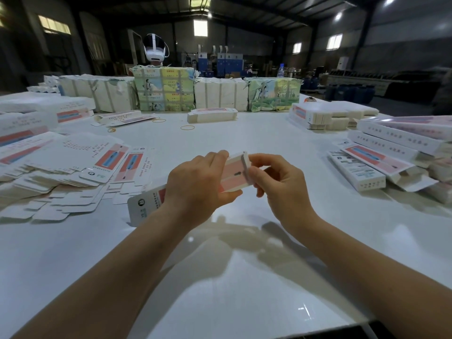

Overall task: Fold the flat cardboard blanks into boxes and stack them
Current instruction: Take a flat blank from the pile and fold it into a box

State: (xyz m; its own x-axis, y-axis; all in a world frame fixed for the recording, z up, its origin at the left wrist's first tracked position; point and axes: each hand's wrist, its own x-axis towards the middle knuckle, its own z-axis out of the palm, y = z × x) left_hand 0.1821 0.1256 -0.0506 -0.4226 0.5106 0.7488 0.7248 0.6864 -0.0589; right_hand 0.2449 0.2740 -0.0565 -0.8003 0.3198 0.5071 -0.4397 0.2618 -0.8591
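The box [233, 174] is being held above the middle of the white table [244, 253], lying slantwise with its far end raised toward one o'clock and its near end, marked with a round logo, dipping toward seven o'clock; the left hand [195, 184] is wrapping round its body, fingers curled over the top and thumb under the lower edge; the right hand [278, 184] is pinching the small white flap [245, 167] at the far end, fingers bent, thumb and forefinger closing on it. At nine o'clock a loose spread of flat blanks [73, 172] is lying fanned over the table; at three o'clock folded boxes [381, 162] are piling up, some crosswise on others. At twelve o'clock, well apart from the hands, wrapped bundles [166, 91] are standing in a row along the far edge; just in front of them a short stack of blanks [212, 115] is lying flat; rubber bands [187, 127] are lying near it on the bare surface. At one o'clock, behind the bundles, a plastic bottle [280, 70] is standing upright.
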